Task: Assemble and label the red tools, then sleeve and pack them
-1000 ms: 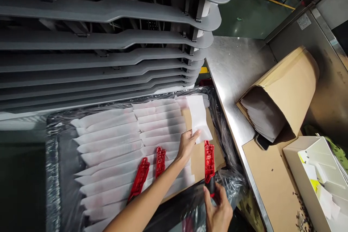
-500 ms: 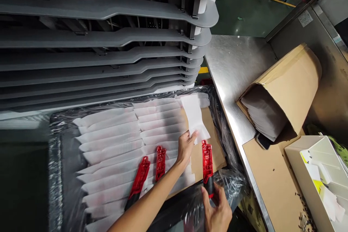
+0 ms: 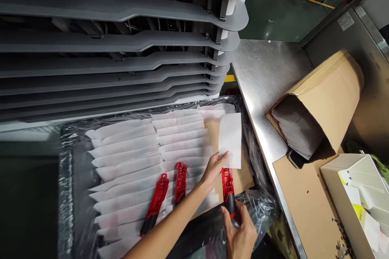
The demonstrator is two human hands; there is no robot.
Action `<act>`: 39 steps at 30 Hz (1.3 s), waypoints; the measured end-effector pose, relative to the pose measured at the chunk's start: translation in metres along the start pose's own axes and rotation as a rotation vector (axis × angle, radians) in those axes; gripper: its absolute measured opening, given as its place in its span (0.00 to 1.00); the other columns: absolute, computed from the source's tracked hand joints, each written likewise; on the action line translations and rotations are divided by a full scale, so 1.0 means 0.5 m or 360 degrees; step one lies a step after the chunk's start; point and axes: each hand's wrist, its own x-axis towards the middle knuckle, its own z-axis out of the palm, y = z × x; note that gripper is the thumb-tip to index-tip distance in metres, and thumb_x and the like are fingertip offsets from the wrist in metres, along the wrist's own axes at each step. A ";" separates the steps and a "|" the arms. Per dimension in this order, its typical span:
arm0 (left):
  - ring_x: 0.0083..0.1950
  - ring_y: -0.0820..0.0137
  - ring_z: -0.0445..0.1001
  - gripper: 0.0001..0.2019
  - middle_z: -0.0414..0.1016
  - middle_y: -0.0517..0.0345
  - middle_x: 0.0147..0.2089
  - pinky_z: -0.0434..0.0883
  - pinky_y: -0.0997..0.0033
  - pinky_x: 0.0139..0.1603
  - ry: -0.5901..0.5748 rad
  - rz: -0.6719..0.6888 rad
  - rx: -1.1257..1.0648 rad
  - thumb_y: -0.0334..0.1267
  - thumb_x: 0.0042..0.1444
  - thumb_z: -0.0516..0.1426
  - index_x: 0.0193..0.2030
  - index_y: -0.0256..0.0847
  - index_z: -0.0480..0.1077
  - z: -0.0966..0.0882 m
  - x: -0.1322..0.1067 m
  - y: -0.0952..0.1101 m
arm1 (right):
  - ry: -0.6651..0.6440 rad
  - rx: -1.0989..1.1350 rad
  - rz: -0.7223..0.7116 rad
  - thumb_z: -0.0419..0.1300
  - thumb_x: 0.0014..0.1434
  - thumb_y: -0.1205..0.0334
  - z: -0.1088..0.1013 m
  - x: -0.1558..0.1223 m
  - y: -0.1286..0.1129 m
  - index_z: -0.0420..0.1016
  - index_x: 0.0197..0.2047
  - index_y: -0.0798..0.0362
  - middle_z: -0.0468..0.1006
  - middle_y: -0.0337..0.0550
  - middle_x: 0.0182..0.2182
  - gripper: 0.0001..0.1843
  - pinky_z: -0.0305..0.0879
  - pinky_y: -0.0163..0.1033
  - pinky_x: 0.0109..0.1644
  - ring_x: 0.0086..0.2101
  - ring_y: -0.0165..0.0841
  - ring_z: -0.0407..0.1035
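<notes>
My left hand pinches the lower edge of a white sleeve, which looks like thin foam or paper. In my right hand is the black end of a red and black plastic housing half. The red upper end of that housing lies at the sleeve's lower edge, partly covered by it. Two similar housings, one by my left forearm and one further left, lie bare on rows of wrapped pieces.
The wrapped rows and a cardboard sheet sit in a plastic-lined bin. Grey stacked racks rise behind. On the metal bench at right are a carton of white sleeves and a cream bin.
The white sleeve has moved right and straightened out. The housing in my right hand has shifted slightly, and its red tip is now covered by the sleeve.
</notes>
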 end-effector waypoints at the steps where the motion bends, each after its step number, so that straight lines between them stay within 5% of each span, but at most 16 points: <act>1: 0.32 0.71 0.74 0.27 0.78 0.58 0.30 0.68 0.75 0.32 -0.0036 -0.0038 -0.0023 0.57 0.34 0.72 0.33 0.36 0.75 0.001 -0.006 -0.001 | -0.0009 0.0019 0.0027 0.58 0.57 0.32 -0.002 0.002 -0.004 0.77 0.44 0.50 0.84 0.44 0.32 0.29 0.69 0.37 0.34 0.31 0.39 0.79; 8: 0.46 0.62 0.78 0.32 0.81 0.51 0.46 0.74 0.70 0.39 -0.0201 -0.0312 -0.0178 0.61 0.40 0.69 0.46 0.40 0.75 -0.004 -0.064 -0.035 | 0.0049 0.0156 0.0241 0.64 0.50 0.32 -0.035 0.050 -0.011 0.72 0.49 0.51 0.85 0.48 0.39 0.35 0.73 0.37 0.36 0.35 0.41 0.81; 12: 0.50 0.59 0.78 0.32 0.81 0.49 0.45 0.74 0.69 0.42 -0.0256 -0.0511 -0.0403 0.63 0.46 0.65 0.50 0.39 0.74 0.008 -0.096 -0.053 | 0.0047 0.0118 0.0230 0.64 0.48 0.31 -0.037 0.067 -0.013 0.71 0.50 0.51 0.85 0.49 0.38 0.37 0.73 0.39 0.36 0.36 0.43 0.81; 20: 0.32 0.71 0.76 0.20 0.79 0.60 0.33 0.70 0.76 0.33 -0.0149 -0.0543 -0.0369 0.47 0.41 0.73 0.36 0.39 0.75 0.016 -0.124 -0.056 | 0.0013 0.0106 0.0238 0.55 0.53 0.26 -0.068 0.083 -0.060 0.71 0.52 0.51 0.84 0.48 0.34 0.39 0.70 0.41 0.35 0.33 0.43 0.80; 24: 0.28 0.70 0.75 0.15 0.76 0.61 0.25 0.72 0.70 0.36 -0.0126 -0.0772 -0.0517 0.42 0.47 0.71 0.27 0.39 0.70 0.003 -0.117 -0.056 | -0.0043 0.0094 0.0038 0.47 0.63 0.33 -0.095 0.117 -0.055 0.77 0.46 0.50 0.83 0.47 0.35 0.31 0.69 0.39 0.35 0.33 0.39 0.78; 31: 0.32 0.68 0.76 0.09 0.78 0.57 0.29 0.73 0.66 0.41 -0.0134 -0.0937 -0.0646 0.38 0.56 0.65 0.31 0.37 0.72 -0.002 -0.123 -0.044 | -0.0062 -0.0091 -0.0433 0.48 0.68 0.42 -0.084 0.158 -0.060 0.75 0.30 0.50 0.75 0.42 0.28 0.26 0.64 0.35 0.33 0.28 0.33 0.70; 39: 0.38 0.60 0.79 0.23 0.81 0.52 0.35 0.73 0.58 0.44 -0.0505 -0.1263 -0.0714 0.59 0.58 0.57 0.36 0.37 0.75 -0.028 -0.126 -0.031 | -0.0389 -0.0101 -0.0567 0.43 0.71 0.47 -0.111 0.166 -0.098 0.69 0.30 0.48 0.73 0.40 0.29 0.24 0.63 0.35 0.34 0.31 0.33 0.68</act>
